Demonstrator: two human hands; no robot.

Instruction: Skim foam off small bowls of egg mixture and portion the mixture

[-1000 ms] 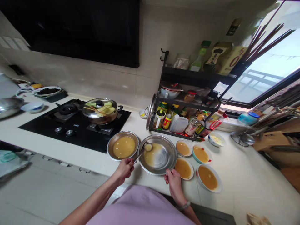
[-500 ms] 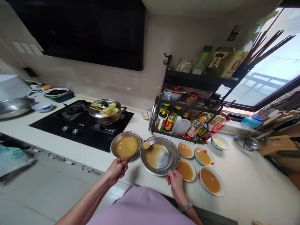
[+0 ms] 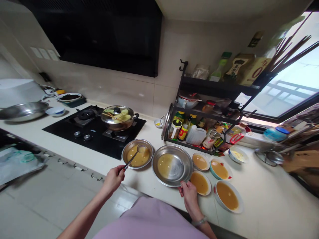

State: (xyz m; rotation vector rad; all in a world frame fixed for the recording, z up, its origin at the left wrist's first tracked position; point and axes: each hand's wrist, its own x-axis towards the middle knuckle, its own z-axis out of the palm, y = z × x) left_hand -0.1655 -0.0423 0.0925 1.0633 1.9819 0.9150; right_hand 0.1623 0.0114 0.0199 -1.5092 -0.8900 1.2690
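Observation:
My left hand (image 3: 115, 177) is closed round the handle of a ladle (image 3: 133, 158), whose bowl rests in yellowish liquid inside a steel basin (image 3: 124, 162). Just right of it is a wider steel basin (image 3: 188, 161), tilted, with liquid pooled on its left side and bare metal on its right. The fingers of my right hand (image 3: 188, 192) pinch that basin's near right rim. Beside my right hand sit several bowls of orange-brown liquid, among them an oval bowl (image 3: 200, 183) and a larger white bowl (image 3: 228, 196).
A lidded pan (image 3: 117, 119) with green and yellow food stands on the black hob (image 3: 74, 131). Behind the basins, a black rack (image 3: 189, 109) holds bottles and jars. At the right are a small bowl of pale bits (image 3: 238, 155) and a metal ladle (image 3: 274, 157).
My left hand has moved the ladle left, from over the wide basin's edge down into the smaller basin's liquid. My right hand keeps hold of the wide basin's rim. The view has shifted slightly.

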